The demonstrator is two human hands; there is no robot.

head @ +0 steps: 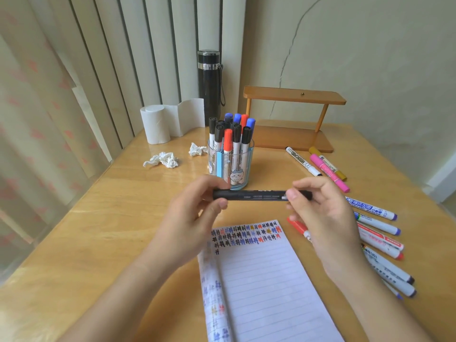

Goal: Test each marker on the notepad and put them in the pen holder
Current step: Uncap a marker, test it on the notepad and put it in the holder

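Black marker (261,194) held level, long axis left–right, above notepad (266,280).
Left hand (197,213) pinches one end, right hand (320,213) pinches the other; pen holder (230,166) just behind.

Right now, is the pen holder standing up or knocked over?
Standing up. The pen holder sits on its base on the table, markers inside pointing caps up.
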